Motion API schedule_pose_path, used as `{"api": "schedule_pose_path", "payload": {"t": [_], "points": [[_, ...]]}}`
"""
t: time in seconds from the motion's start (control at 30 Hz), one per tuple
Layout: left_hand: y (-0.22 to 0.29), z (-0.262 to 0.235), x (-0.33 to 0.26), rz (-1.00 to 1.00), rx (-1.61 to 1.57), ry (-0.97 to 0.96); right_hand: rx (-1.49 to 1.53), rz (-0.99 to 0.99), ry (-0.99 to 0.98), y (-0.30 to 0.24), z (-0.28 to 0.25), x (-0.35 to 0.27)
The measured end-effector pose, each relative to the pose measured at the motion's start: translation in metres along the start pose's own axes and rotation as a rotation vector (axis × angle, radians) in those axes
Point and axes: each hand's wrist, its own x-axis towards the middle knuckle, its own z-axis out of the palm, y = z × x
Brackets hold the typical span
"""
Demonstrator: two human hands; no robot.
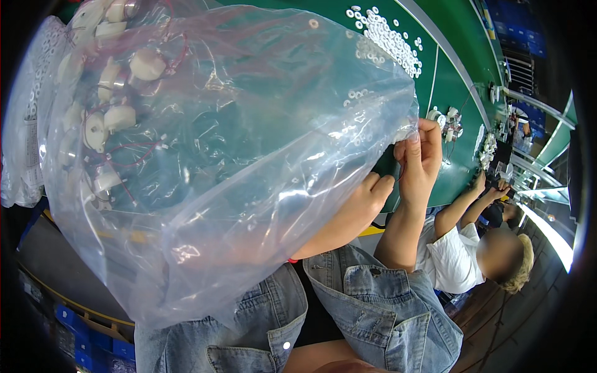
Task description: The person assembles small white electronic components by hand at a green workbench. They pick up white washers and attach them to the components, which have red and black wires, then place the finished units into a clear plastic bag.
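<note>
Bag of clear plastic (pixel 249 143) fills most of the head view, spread over the green desk (pixel 451 78) from the far left to just right of the middle, with its lower end hanging past the near edge in front of the person's denim garment (pixel 385 317). White round parts with red wires (pixel 119 117) show through the film at its left end. The right hand (pixel 423 158) has thumb and fingers pinched together on the bag's right edge. The left hand (pixel 378 188) is curled just beside it, close to the near edge of the desk; whether it grips anything I cannot tell. Its forearm runs partly behind the film.

Beyond the bag's upper right border lies a pile of white rings (pixel 395 46), some seen through the plastic. Green surface shows between this pile and the right hand, and a cluster of small parts (pixel 451 124) sits just right of the fingers, limiting room there. Farther right, well apart, a co-worker (pixel 460 248) in a white shirt reaches over the same side.
</note>
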Motion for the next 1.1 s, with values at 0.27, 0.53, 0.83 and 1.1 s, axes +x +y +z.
{"api": "schedule_pose_path", "payload": {"t": [0.27,0.53,0.83,1.1], "points": [[0.0,-0.003,0.001,0.021,0.019,-0.004,0.086,0.043,0.027,0.0,-0.001,-0.001],[0.0,-0.007,0.005,0.015,-0.054,0.066,0.114,0.032,0.008,0.0,-0.001,-0.001],[0.0,-0.011,0.005,-0.014,-0.083,0.043,0.266,-0.007,-0.052,0.005,-0.002,-0.001],[0.001,-0.012,0.005,-0.038,-0.092,0.034,1.318,0.481,-0.065,-0.02,-0.001,-0.004]]}}
